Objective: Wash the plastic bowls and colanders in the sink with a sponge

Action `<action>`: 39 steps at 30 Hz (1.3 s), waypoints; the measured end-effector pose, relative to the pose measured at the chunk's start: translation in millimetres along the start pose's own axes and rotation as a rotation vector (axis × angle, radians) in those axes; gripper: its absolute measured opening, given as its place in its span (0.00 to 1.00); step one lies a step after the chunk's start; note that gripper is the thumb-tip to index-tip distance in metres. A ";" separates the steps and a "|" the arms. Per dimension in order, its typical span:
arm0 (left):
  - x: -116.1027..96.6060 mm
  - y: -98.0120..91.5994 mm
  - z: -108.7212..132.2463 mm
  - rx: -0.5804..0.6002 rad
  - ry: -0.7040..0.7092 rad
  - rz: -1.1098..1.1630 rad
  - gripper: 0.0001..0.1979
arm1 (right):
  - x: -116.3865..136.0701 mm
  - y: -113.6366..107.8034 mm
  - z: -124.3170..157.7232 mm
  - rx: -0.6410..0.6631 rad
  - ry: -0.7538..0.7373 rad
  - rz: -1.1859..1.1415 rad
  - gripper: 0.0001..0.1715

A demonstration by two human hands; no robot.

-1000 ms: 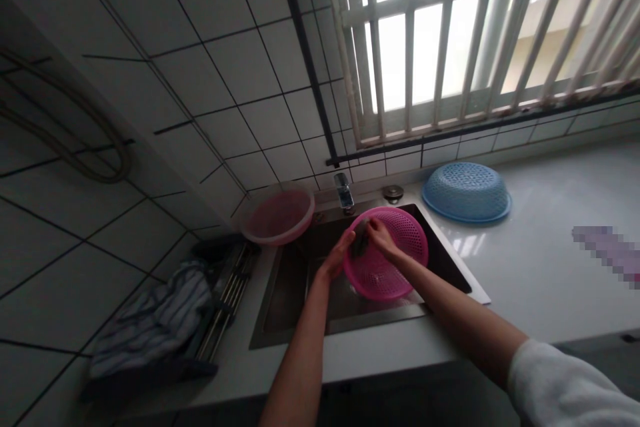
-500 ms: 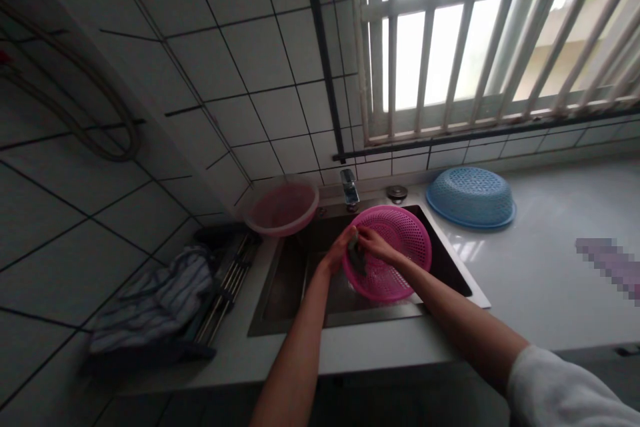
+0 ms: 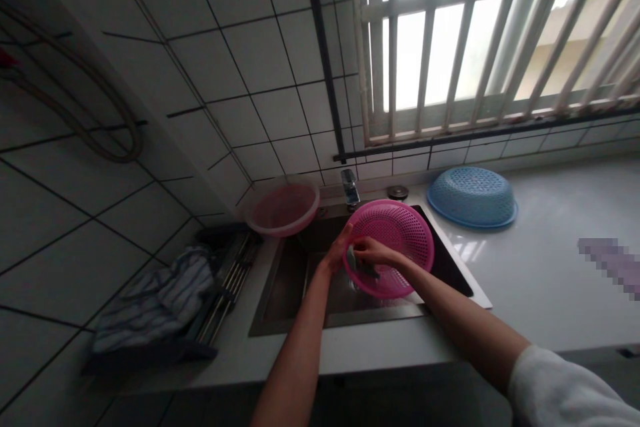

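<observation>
A round pink colander [image 3: 415, 233] is held tilted over the steel sink [image 3: 285, 290]. My left hand [image 3: 340, 252] grips its left rim, fingers closed on the edge. Inside the colander, my right hand [image 3: 373, 251] is closed on a grey-green cloth [image 3: 367, 269], which lies against the inner wall near the left rim. Part of the cloth is hidden under the right-hand fingers.
Behind the sink stands a faucet [image 3: 350, 188] beside a round drain plug [image 3: 398, 193]. A pink basin [image 3: 284, 209] sits at the back left. An upturned blue basket [image 3: 473, 197] rests on the right counter. A striped cloth [image 3: 160, 303] lies over a rack [image 3: 227, 287] at left.
My right hand has moved slightly down inside the colander, and the cloth has shifted with it. The colander has tipped a little, while my left hand stays at its left rim.
</observation>
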State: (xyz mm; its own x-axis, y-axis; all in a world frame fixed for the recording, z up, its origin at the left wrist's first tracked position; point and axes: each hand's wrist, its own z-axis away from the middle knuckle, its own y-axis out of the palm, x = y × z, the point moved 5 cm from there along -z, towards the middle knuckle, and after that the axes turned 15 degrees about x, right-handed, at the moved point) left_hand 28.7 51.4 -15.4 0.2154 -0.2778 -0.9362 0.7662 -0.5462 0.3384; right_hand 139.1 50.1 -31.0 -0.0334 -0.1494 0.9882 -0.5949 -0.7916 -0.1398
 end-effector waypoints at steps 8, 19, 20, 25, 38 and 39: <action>-11.9 14.3 -2.7 0.077 0.142 -0.021 0.30 | 12.3 -59.4 22.3 -0.548 -0.121 -0.264 0.22; -6.3 -0.8 0.5 -0.065 0.063 -0.073 0.34 | -1.9 -24.7 2.2 -0.315 -0.091 -0.184 0.28; -8.6 1.6 -0.3 -0.055 0.100 -0.091 0.34 | -1.3 -38.0 8.0 -0.467 -0.113 -0.232 0.29; -12.1 9.7 -0.4 -0.014 0.138 -0.229 0.31 | 6.3 -64.5 25.5 -0.688 -0.104 -0.280 0.33; -2.3 5.4 -1.4 -0.006 0.052 -0.058 0.34 | 5.8 -24.3 4.8 -0.216 -0.108 -0.085 0.28; -4.8 7.9 -2.3 0.007 0.087 -0.043 0.33 | 8.4 -35.0 8.1 -0.333 -0.124 -0.090 0.27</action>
State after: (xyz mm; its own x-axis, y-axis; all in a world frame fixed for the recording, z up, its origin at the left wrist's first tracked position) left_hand 35.2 50.2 -8.4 0.2339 -0.1847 -0.9546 0.7718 -0.5618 0.2978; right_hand 166.2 71.8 -18.3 0.1167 -0.1751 0.9776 -0.8206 -0.5715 -0.0044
